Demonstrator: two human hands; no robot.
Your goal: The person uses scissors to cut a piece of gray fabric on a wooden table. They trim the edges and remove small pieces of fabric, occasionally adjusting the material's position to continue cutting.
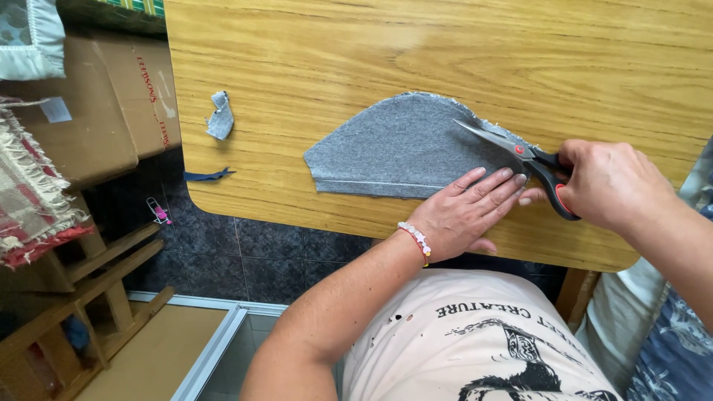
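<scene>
On a yellow wooden table (312,44) above dark floor tiles (245,260), the left hand (464,215) lies flat on grey fabric (401,148) while the right hand (613,186) grips scissors (520,152).

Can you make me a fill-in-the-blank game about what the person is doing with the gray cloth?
1. The right hand holds a pair of ____ with black and red handles.
2. The left hand lies flat on the gray fabric piece and wears a beaded ____ at the wrist.
3. The fabric rests on a ____ table.
4. A small gray scrap lies to the ____ of the big piece in the picture.

Missing words: scissors; bracelet; wooden; left
</scene>
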